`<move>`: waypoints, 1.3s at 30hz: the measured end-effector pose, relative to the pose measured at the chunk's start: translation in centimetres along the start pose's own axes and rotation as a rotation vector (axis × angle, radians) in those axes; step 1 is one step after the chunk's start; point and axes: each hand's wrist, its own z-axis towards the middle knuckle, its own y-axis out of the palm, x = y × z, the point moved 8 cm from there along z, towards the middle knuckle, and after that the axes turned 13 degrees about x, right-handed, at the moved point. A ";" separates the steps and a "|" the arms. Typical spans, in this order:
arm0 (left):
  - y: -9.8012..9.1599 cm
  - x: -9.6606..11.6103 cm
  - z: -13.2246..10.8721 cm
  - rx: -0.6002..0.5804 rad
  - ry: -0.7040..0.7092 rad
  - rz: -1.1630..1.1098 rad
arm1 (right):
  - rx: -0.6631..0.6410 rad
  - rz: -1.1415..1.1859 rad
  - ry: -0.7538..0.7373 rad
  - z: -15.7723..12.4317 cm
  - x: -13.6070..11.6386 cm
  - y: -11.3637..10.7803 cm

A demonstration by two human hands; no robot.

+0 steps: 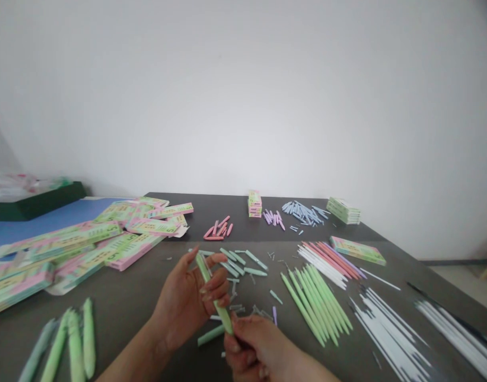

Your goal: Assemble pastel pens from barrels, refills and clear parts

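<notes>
Right hand clenched on the lower end of a slim pale-green plastic pen barrel; left hand wrapped round its upper half. Held just above the dark grey table, nearer than the loose green caps. Long axis slanted, upper tip up-left and away. Best kept straight while twisting, probably. Beyond the caps, pink caps.

dark table | flat printed cartons at 9 o'clock | pink caps at 12 | green barrels at 3 | white refills at 4 | finished green pens at 8
</notes>
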 end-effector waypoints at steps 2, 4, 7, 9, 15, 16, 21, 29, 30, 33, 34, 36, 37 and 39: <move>-0.4 0.1 0.1 0.000 -0.008 -0.010 | 0.075 -0.069 -0.091 0.1 -0.4 -0.2; -0.6 0.3 0.3 -0.005 -0.004 -0.026 | 0.164 -0.170 -0.195 -0.2 -1.1 -0.2; -0.5 0.2 0.1 -0.014 -0.023 -0.035 | 0.234 -0.310 -0.279 -0.5 -1.6 0.0; -0.1 0.1 -0.1 -0.015 -0.036 -0.024 | 0.269 -0.365 -0.317 -0.6 -1.8 -0.2; 0.7 -0.4 -0.7 -0.005 -0.058 0.003 | 0.205 -0.233 -0.227 -0.3 -1.4 -0.6; 0.8 -0.4 -0.7 -0.020 -0.063 -0.006 | 0.148 -0.184 -0.180 -0.3 -1.1 -0.3; 0.7 -0.4 -0.6 -0.106 -0.106 -0.077 | 0.038 -0.122 -0.094 0.0 -0.3 0.3; 0.2 -0.3 -0.7 -0.024 -0.047 0.017 | 0.088 -0.366 -0.229 -0.2 -0.3 0.3; 0.1 -0.4 -0.7 -0.004 -0.037 0.043 | 0.092 -0.410 -0.242 -0.3 -0.3 0.5; -0.3 -0.5 -0.6 0.052 0.002 0.105 | 0.090 -0.487 -0.258 -0.7 -0.4 1.0; -0.4 -0.3 -0.6 0.072 0.017 0.131 | 0.093 -0.502 -0.261 -0.7 -0.4 1.1; -0.7 0.5 -0.7 0.127 0.055 0.203 | 0.122 -0.540 -0.267 -0.8 -0.5 0.9; -1.0 1.3 -0.8 0.164 0.084 0.245 | 0.151 -0.559 -0.270 -0.8 -0.6 0.5; -1.9 3.8 -1.4 0.263 0.176 0.340 | 0.230 -0.602 -0.293 -0.8 -1.2 -0.5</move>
